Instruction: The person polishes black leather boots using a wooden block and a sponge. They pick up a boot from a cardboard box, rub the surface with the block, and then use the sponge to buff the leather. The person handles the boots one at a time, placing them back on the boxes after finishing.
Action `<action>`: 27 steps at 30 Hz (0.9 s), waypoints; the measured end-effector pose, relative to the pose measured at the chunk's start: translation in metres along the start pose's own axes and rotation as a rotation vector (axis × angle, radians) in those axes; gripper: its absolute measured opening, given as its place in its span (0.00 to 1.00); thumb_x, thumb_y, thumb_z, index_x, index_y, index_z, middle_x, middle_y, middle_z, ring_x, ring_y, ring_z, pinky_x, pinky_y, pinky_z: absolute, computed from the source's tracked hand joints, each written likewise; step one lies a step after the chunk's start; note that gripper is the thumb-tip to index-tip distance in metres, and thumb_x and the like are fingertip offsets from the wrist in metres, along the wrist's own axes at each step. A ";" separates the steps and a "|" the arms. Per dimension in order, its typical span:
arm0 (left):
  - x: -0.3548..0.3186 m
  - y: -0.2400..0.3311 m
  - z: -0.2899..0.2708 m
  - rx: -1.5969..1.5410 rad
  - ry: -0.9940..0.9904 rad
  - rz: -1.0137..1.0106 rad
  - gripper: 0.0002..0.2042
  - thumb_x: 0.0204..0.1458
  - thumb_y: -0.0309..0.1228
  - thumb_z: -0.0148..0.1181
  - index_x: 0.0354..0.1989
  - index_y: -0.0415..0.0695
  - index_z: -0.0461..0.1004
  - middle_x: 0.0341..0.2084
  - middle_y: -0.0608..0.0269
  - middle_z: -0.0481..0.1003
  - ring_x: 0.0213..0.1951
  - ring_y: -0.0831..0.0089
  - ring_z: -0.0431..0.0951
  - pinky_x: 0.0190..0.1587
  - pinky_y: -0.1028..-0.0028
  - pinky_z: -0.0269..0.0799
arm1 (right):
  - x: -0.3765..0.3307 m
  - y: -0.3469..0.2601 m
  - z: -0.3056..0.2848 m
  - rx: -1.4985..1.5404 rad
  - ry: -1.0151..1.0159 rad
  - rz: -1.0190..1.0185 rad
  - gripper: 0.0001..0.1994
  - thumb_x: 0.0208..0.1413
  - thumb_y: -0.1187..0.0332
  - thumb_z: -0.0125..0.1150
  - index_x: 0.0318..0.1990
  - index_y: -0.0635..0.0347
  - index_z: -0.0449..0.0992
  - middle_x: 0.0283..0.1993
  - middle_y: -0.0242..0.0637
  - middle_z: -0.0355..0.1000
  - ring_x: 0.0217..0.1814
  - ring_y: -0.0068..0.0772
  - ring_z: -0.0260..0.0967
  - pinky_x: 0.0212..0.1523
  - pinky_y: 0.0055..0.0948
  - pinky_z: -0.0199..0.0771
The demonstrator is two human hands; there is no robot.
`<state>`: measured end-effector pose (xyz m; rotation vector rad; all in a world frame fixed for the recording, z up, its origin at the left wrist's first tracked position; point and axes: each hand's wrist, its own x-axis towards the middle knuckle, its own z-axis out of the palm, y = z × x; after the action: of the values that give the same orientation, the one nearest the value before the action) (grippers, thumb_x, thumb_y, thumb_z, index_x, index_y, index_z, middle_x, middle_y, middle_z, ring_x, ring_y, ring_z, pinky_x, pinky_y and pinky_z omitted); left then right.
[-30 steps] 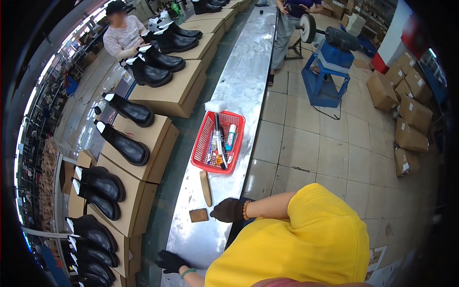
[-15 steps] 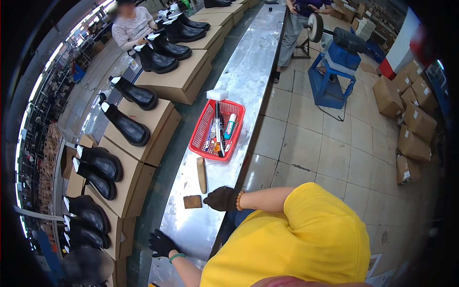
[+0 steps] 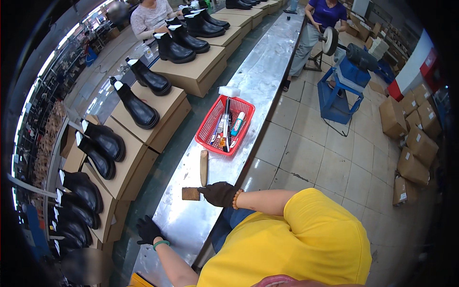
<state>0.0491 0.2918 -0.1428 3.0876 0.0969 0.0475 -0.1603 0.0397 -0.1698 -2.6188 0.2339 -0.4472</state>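
Brown rectangular block (image 3: 191, 193) lies flat on the metal surface (image 3: 177, 217), center-left of frame. Right hand (image 3: 219, 193), dark glove, beaded bracelet, is at the block's right edge, index finger reaching out, other fingers curled under; can't tell if the fingertip touches or if anything's inside the curl. Left hand (image 3: 148, 229), black glove, green band, lower left, fingers spread wide at the surface's left edge, no object visible in it.

Tan bar (image 3: 204, 168) lies lengthwise just above the block, its lower end near the right hand. Farther up: red plastic basket (image 3: 210, 142) with pens and a white-and-teal tube (image 3: 237, 123); white pad (image 3: 229, 91) at its far end. Black ankle boots (image 3: 136, 105) stand on cardboard boxes (image 3: 167, 125), left.

Handling, judged by look: block likely light, firm, maybe slightly rubbery, matte so not slippery, not fragile; pinch across opposite edges. Tan bar probably light, stiff, smoother, might roll; take around the middle.
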 end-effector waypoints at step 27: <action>-0.006 -0.010 -0.014 -0.083 -0.069 0.006 0.25 0.57 0.49 0.40 0.58 0.50 0.66 0.62 0.64 0.62 0.60 0.63 0.64 0.62 0.36 0.32 | 0.006 -0.019 -0.004 -0.145 -0.166 0.044 0.25 0.53 0.69 0.48 0.61 0.49 0.63 0.34 0.42 0.71 0.28 0.44 0.73 0.28 0.45 0.72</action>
<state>0.0416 0.3024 -0.1297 3.0027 0.0806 -0.0537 -0.1541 0.0531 -0.1560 -2.7679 0.2773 -0.2028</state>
